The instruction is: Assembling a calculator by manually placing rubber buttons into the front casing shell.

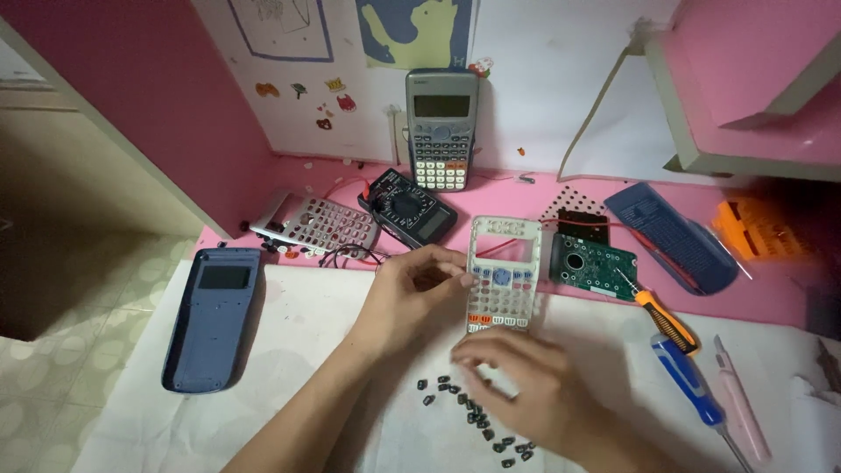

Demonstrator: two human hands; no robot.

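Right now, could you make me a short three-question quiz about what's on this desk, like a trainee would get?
1. True or false: the left hand steadies the white keypad frame.
2. What lies under the right hand? A) small dark key caps B) coins C) batteries
3. What stands upright against the wall?

Key:
1. True
2. A
3. A grey calculator
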